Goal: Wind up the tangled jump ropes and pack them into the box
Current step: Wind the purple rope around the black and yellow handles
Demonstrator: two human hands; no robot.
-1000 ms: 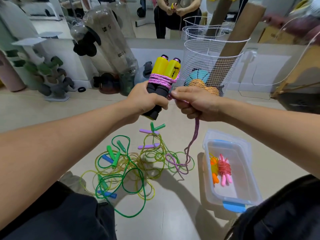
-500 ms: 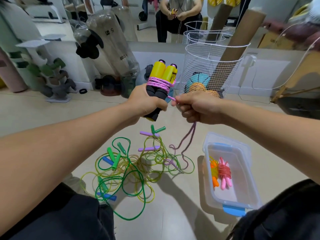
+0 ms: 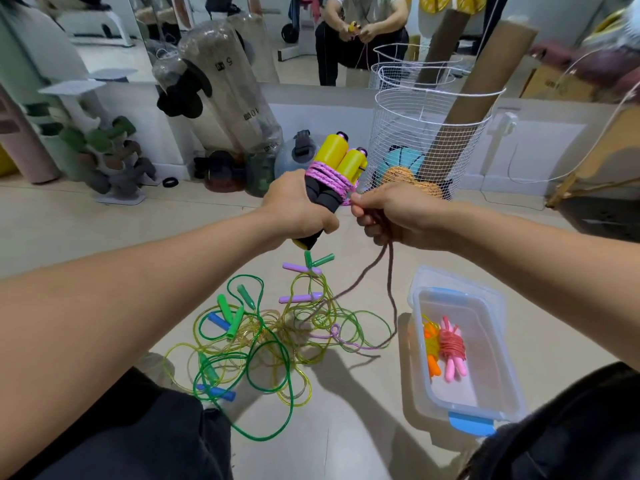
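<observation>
- A person's left hand (image 3: 299, 211) holds two yellow-and-black jump rope handles (image 3: 337, 171) side by side and upright, its grip clamped around their black lower ends, apparently so the pair serves as a spool.
- The right hand (image 3: 394, 216) sits just beside the handles, its grip pinching the pink rope (image 3: 327, 178) where it leaves the coils wrapped around the handles' middle; holding it this close likely keeps the turns tight.
- The loose length of the pink rope hangs from the right hand as two strands and trails onto the floor (image 3: 104, 230), where its far end lies at the edge of the tangled pile (image 3: 263, 341).
- That pile of green and yellow ropes, with green, blue and purple handles poking out, lies on the floor between the person's knees, not yet sorted.
- A clear plastic box (image 3: 498, 393) with blue clasps stands open on the floor just right of the pile, within easy reach; it holds two wound ropes, one orange (image 3: 431, 344) and one pink-handled (image 3: 452, 351), lying side by side.
- By this view, the job is partway done: one rope is being wound, and several are left in the tangle.
- A white wire basket (image 3: 408, 133) stands near the wall behind the hands.
</observation>
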